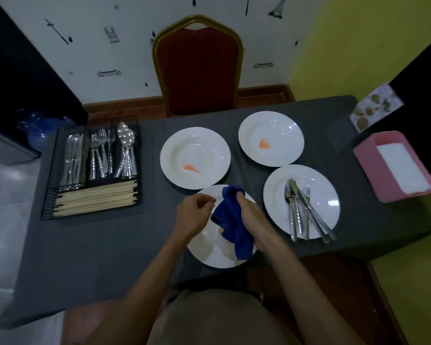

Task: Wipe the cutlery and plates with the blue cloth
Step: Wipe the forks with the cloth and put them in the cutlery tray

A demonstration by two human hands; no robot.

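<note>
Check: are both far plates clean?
No, an orange smear sits in the far left plate and another in the far right plate.

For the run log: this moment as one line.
right hand grips blue cloth over near plate | left hand curled beside it, hold unclear | two far plates smeared

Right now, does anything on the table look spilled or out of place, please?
Yes: an orange smear sits on the far left plate, and another on the far right plate. Cutlery lies crossed in a loose heap on the near right plate. Nothing looks broken.
</note>
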